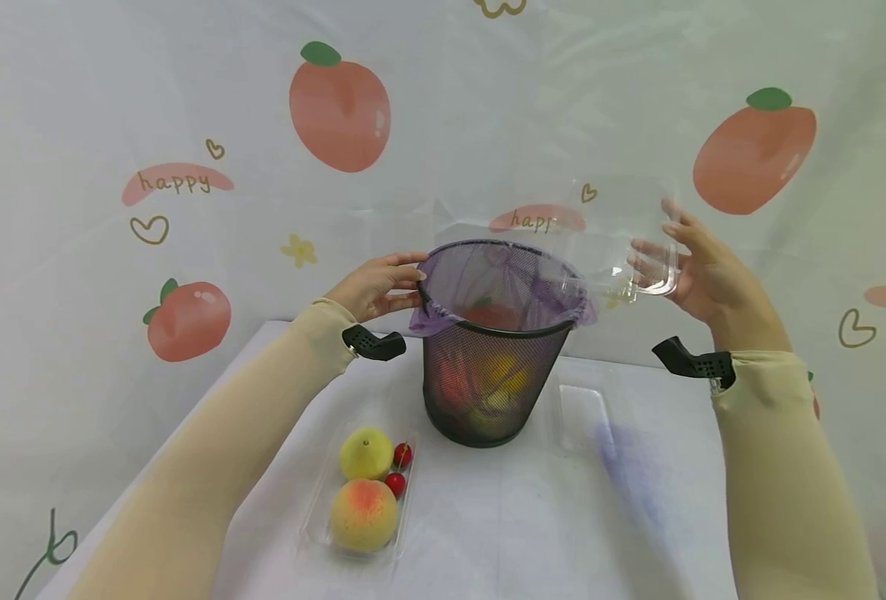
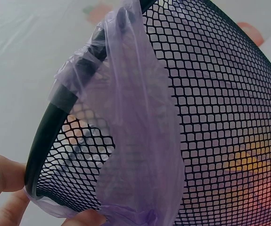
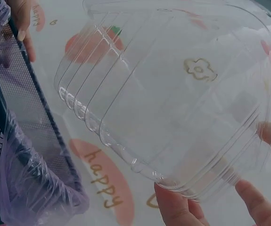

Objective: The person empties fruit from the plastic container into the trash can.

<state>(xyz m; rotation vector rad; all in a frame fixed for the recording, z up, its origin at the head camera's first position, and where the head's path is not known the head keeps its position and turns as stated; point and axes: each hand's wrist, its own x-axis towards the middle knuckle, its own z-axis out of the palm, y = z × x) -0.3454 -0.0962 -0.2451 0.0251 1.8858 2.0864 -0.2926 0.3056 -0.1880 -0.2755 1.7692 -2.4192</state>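
Fingers of the left hand (image 1: 378, 285) pinch the mesh bin's (image 1: 488, 367) rim, steadying it mid-counter; the right hand (image 1: 701, 271) grips a clear tray (image 1: 618, 250) tilted over the bin's right edge.

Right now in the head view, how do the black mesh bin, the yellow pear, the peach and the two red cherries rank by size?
1. Black mesh bin, by far largest.
2. Orange-yellow peach.
3. Yellow pear, slightly smaller, though it lies farther away, so this is unsure.
4. Two red cherries, alike and smallest.
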